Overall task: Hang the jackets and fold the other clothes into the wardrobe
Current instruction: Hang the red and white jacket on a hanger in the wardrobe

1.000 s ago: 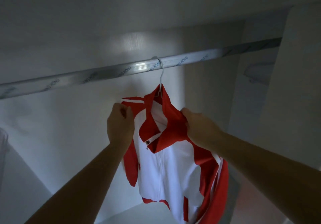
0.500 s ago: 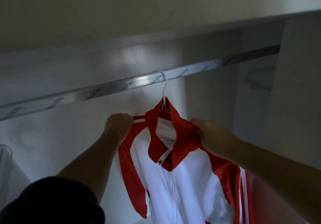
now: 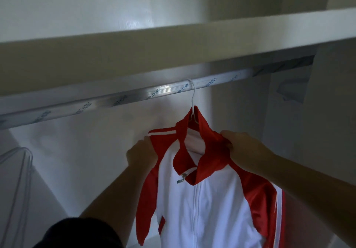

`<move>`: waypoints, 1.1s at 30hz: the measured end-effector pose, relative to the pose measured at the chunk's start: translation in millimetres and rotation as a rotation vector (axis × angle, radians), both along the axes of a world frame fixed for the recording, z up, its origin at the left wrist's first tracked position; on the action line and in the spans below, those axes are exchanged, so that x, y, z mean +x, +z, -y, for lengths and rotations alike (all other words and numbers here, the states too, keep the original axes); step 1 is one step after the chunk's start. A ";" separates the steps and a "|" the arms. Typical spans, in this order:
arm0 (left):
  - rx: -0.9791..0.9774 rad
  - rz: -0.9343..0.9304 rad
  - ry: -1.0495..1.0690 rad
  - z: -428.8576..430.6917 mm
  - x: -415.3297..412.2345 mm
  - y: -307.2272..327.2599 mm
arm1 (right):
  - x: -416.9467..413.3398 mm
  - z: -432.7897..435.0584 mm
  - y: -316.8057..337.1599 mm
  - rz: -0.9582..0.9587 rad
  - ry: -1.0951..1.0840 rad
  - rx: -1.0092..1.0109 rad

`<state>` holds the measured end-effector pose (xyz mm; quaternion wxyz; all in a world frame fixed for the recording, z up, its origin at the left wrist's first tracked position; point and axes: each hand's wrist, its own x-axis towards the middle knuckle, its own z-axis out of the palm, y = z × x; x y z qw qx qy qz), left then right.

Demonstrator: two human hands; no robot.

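Note:
A red and white zip jacket (image 3: 210,207) hangs on a thin white hanger (image 3: 193,101) whose hook sits over the silver wardrobe rail (image 3: 123,99). My left hand (image 3: 141,154) grips the jacket's left shoulder. On the other side, my right hand (image 3: 242,147) pinches the red fabric by the collar. The collar is turned up and the zip is closed to the neck.
A white shelf edge (image 3: 173,43) runs just above the rail. Empty clear hangers (image 3: 17,170) hang at the far left. White wardrobe walls close in behind and on the right.
The view has tilted upward, so the rail and jacket sit lower in the frame. Both hands keep their hold on the jacket's shoulders; the hook stays on the rail.

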<state>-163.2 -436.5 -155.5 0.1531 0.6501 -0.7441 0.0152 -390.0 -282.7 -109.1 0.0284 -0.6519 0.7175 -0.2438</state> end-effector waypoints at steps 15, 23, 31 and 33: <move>-0.071 -0.389 0.273 19.2 18.8 -11.9 | -23.4 0.0 21.7 -0.068 0.054 0.097; 0.124 -0.142 0.142 -1.7 23.4 -38.7 | -2.2 -3.0 8.7 -0.052 -0.051 0.096; -0.068 0.197 -0.411 -73.8 -35.0 9.1 | -2.2 -7.2 -9.4 -0.096 -0.174 0.068; -0.085 0.171 -0.555 -104.5 -45.3 23.3 | 0.1 -17.0 -16.5 -0.010 -0.168 0.043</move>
